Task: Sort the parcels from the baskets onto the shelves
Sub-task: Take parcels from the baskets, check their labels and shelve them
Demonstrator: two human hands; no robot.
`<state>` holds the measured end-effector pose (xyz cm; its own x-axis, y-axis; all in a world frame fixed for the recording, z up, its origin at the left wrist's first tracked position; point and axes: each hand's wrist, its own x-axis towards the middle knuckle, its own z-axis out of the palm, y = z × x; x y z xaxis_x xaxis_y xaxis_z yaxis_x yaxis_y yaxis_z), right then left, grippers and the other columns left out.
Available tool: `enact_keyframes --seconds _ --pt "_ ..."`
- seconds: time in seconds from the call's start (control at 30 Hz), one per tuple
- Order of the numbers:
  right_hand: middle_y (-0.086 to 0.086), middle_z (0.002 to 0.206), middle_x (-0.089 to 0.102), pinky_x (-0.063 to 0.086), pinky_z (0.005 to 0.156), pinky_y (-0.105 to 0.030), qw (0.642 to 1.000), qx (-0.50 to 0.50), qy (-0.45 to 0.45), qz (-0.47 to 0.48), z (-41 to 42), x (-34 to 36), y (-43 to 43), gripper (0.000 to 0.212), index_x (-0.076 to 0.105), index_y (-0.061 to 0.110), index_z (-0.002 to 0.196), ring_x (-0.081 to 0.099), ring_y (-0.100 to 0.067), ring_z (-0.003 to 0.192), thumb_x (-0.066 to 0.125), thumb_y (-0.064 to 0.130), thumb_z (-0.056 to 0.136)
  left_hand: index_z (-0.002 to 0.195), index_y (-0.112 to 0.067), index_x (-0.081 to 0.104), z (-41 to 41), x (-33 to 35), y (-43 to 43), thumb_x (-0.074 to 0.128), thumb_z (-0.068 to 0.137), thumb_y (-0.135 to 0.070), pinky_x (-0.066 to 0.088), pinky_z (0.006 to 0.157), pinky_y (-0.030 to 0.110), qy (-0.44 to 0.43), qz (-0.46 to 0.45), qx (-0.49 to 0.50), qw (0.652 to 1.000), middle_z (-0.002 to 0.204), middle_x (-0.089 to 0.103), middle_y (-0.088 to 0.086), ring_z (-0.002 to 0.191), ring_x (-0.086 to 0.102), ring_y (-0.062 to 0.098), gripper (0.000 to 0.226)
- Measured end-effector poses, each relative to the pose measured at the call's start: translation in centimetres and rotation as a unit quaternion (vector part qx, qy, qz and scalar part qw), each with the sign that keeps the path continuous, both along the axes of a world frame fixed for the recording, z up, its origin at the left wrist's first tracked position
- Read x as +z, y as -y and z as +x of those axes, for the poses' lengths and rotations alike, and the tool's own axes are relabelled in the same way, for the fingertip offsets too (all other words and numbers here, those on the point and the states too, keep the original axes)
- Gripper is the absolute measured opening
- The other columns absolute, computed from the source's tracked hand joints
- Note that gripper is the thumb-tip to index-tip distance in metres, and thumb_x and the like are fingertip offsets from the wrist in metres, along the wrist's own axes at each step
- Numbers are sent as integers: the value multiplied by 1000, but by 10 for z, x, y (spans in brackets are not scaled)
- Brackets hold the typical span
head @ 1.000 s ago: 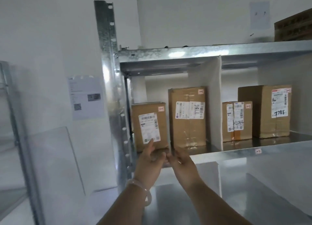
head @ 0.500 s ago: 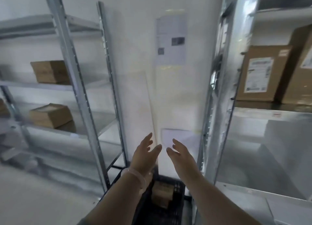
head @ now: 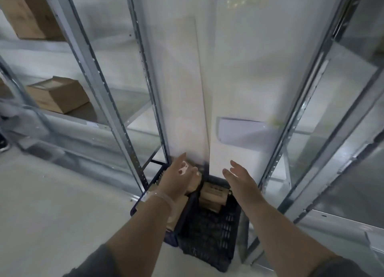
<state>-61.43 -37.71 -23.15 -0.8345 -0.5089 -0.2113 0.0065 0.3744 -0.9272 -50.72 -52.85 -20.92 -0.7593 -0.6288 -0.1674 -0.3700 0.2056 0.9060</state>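
between metal shelves [head: 97, 73], left hand [head: 178, 178] and right hand [head: 242, 180] hover released over floor baskets [head: 209, 233].

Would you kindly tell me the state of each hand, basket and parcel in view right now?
Left hand: open, empty.
Right hand: open, empty.
Black basket: on the floor, parcels at its far end.
Blue basket: on the floor, parcels inside, partly hidden by the arm.
Shelf parcels: resting on the left shelves.
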Motion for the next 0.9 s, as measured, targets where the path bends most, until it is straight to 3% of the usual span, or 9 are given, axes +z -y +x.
enact_keyframes --seconds 0.13,0.23,0.33,0.4,0.5,0.63,0.7,0.8,0.9 --pt "1 146 44 34 104 -34 997 -10 30 67 -44 -40 10 54 36 27 148 42 -21 131 47 45 98 144 -34 43 -44 -51 31 60 73 -52 46 106 39 23 46 -5 999 138 56 -4 121 57 11 76" --pt "0 140 47 32 94 -29 993 -30 37 110 -77 -69 18 47 41 23 144 44 -17 124 45 39 100 146 -30 41 -71 -73 45 62 86 -37 40 105 30 34 73 -11 997 136 54 -11 123 52 9 63" --pt "0 141 46 35 102 -34 991 -45 71 107 -99 -98 30 48 40 23 145 44 -17 126 49 36 99 142 -36 44 -93 -107 59 58 92 -36 41 108 38 81 69 -47 993 135 55 -11 124 52 15 51" --pt "0 147 43 35 108 -37 986 -46 101 123 -106 -121 40 53 37 24 147 42 -20 134 50 38 99 143 -40 41 -109 -135 71 57 93 -38 38 111 40 100 79 -64 990 142 50 -11 130 47 18 53" --pt "11 139 44 36 99 -32 979 -52 143 136 -117 -159 53 53 39 30 145 42 -17 134 53 44 95 150 -37 32 -137 -176 92 57 95 -35 33 114 40 136 123 -56 981 147 43 -7 136 40 16 60" --pt "19 112 51 36 76 -8 968 -80 170 165 -136 -191 67 33 44 28 133 48 9 94 49 26 100 150 -39 29 -172 -227 118 58 96 -34 33 115 40 159 156 -88 971 152 39 -7 140 36 15 62" --pt "12 109 50 36 66 -4 961 -102 184 181 -146 -200 82 30 43 28 130 45 8 83 47 20 101 150 -40 28 -190 -256 135 58 96 -35 32 114 35 177 173 -111 963 151 39 -9 141 35 15 62" --pt "8 111 52 36 80 1 955 -104 168 220 -162 -254 97 26 46 25 126 51 -6 99 49 20 100 149 -43 29 -217 -298 160 59 96 -36 31 105 24 192 173 -133 957 150 40 -11 139 36 12 61" --pt "10 138 48 37 110 -35 944 -110 179 254 -172 -321 115 47 43 28 140 47 -17 128 56 33 96 149 -42 29 -242 -354 178 59 96 -35 31 106 24 215 167 -146 951 151 37 -12 140 34 10 61"
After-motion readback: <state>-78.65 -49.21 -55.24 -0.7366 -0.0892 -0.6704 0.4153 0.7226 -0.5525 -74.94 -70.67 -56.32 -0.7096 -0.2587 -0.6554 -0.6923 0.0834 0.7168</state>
